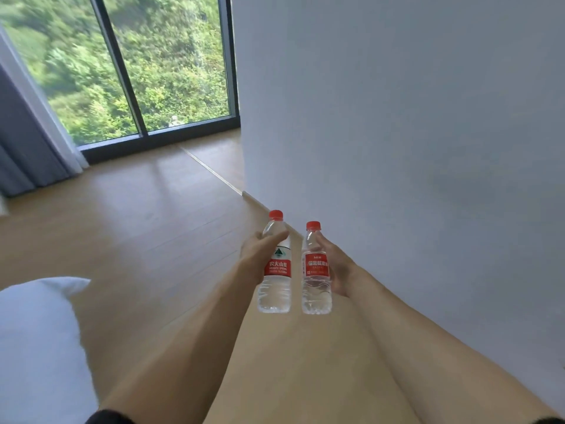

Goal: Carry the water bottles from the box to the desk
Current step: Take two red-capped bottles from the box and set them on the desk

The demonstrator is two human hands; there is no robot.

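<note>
Two clear water bottles with red caps and red labels hang upright in front of me over the wooden floor. My left hand (255,254) grips the left bottle (275,290) around its upper body. My right hand (336,267) grips the right bottle (316,293) at label height. The bottles are side by side, a small gap between them. Neither the box nor the desk is in view.
A white wall (412,133) runs close along the right, ending at a corner ahead. A floor-to-ceiling window (137,71) and a grey curtain (21,142) stand at the far left. White bedding (39,338) fills the lower left. Wooden floor (137,224) stretches ahead.
</note>
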